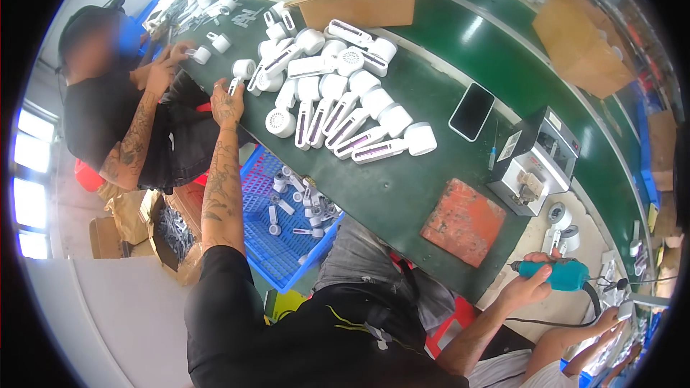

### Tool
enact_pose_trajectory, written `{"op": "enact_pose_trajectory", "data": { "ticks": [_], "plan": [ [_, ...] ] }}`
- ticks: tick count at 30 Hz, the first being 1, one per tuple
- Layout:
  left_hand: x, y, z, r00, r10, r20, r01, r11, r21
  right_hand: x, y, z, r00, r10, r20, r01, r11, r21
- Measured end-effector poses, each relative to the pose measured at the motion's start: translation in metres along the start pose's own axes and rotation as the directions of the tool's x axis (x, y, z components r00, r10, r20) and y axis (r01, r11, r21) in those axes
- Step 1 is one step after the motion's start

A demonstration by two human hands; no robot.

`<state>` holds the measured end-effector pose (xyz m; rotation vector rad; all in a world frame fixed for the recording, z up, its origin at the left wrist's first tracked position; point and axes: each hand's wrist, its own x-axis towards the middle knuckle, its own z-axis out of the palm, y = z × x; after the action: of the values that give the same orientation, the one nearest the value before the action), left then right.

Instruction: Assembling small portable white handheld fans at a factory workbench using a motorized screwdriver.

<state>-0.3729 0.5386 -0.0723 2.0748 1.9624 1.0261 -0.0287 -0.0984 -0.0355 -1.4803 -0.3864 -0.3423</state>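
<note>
My left hand [228, 105] reaches to the table's left edge, its fingers closed round the handle of a white round-headed handheld unit [244, 69]. My right hand [528, 289] grips a teal electric screwdriver [564, 276] at the lower right, its tip pointing left. Between my hands, on the green table [388, 187], lies a cluster of similar white units [334, 88], several with dark strips along their handles. An orange-red worn square plate [463, 223] lies nearer my right hand. Beside the screwdriver are more white-and-grey round-headed parts [559, 215].
A black-and-silver machine [535, 162], a phone [471, 112] and a thin screwdriver [493, 147] occupy the table's right. A cardboard box [356, 7] stands at the back. Below the table's edge sits a blue crate [262, 244] of parts. A co-worker [108, 100] handles parts at left; another's hands [611, 320] show lower right.
</note>
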Motion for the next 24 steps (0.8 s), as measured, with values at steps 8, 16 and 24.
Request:
{"op": "enact_pose_trajectory", "data": {
  "ticks": [8, 16, 24],
  "plan": [
    [-0.123, 0.148, -0.043, 0.837, 0.519, -0.174, -0.546, 0.780, -0.304, -0.007, -0.005, -0.024, 0.994, -0.018, -0.112, 0.004, 0.992, -0.129],
    [-0.307, 0.278, -0.092, 0.522, 0.828, 0.204, -0.273, 0.389, -0.880, 0.000, -0.028, -0.003, 0.995, 0.073, 0.067, -0.071, 0.997, -0.038],
    [-0.507, 0.441, -0.031, -0.004, 0.993, 0.119, -0.444, 0.105, -0.890, -0.029, -0.053, -0.037, 0.992, 0.115, -0.055, -0.113, 0.993, 0.044]
  ]
}}
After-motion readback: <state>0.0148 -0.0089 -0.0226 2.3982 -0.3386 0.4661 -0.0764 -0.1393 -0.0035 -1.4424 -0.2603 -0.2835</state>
